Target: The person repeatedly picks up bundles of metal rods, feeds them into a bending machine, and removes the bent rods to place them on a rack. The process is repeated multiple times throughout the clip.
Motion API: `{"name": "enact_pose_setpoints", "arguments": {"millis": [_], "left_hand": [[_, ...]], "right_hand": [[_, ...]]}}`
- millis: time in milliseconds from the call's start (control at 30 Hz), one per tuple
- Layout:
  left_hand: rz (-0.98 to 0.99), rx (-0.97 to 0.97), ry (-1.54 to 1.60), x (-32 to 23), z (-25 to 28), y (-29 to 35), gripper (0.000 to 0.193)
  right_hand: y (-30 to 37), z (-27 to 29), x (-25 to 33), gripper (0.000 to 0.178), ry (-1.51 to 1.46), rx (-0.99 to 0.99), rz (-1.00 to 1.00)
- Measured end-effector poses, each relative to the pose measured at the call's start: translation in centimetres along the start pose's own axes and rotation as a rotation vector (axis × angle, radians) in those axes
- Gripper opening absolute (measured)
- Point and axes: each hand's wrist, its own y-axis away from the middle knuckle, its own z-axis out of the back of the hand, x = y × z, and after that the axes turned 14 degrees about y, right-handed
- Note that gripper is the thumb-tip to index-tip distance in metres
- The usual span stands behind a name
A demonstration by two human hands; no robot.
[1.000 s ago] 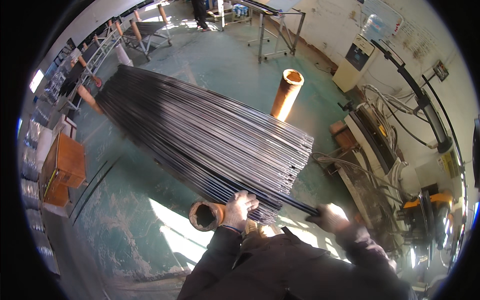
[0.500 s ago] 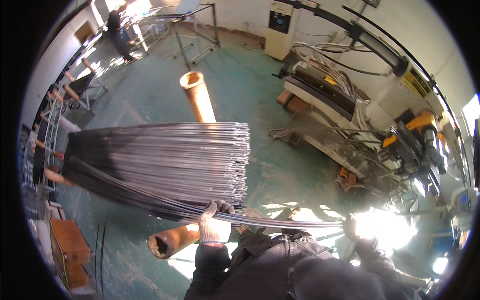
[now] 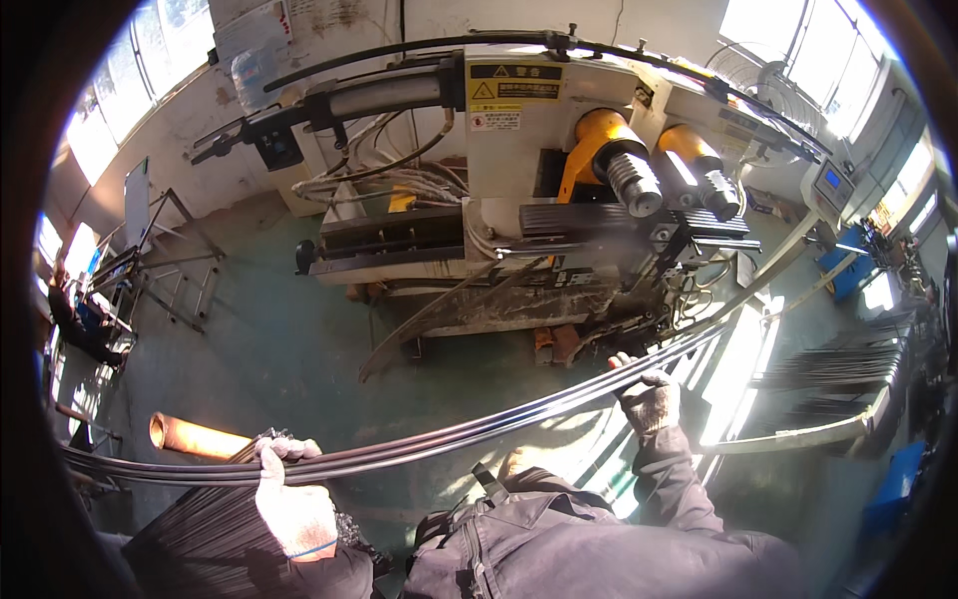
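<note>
Several long, thin metal rods stretch across in front of me in one bundle, bowed by the lens. My left hand, in a pale knit glove, is closed around them at the left. Farther along, my gloved right hand grips the same bundle, its fingers curled over from below. Beneath my left hand lies a large stack of similar dark rods. An orange-brown tube sticks out from the stack's far side.
A long machine with two yellow cylinders and grooved rollers stands ahead. To the right are a control box, another rod pile on a pale rack, and a blue box. A person is at the far left.
My view has turned right, toward the machine. The held rods have swung round off the stack and now extend before the machine. Both hands keep hold of them.
</note>
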Motion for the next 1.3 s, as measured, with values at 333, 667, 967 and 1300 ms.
{"name": "enact_pose_setpoints", "arguments": {"millis": [333,667,967,1300], "left_hand": [[0.134,0.312,-0.116,4.1,-6.3,-13.5,0.028],[0.313,0.136,-0.012,17.0,-5.1,-27.1,0.024],[0.393,-0.199,-0.263,29.4,-8.8,-29.6,0.031],[0.698,-0.299,-0.462,30.9,-8.3,-33.3,0.052]], "right_hand": [[-8.2,-7.0,9.9,0.027,0.158,-0.035,0.249],[-19.2,-14.7,17.1,0.020,0.034,-0.273,0.498],[-28.0,-13.6,18.0,0.024,0.462,-0.349,0.661],[-31.6,-10.6,18.1,0.023,1.746,-0.754,0.950]]}}
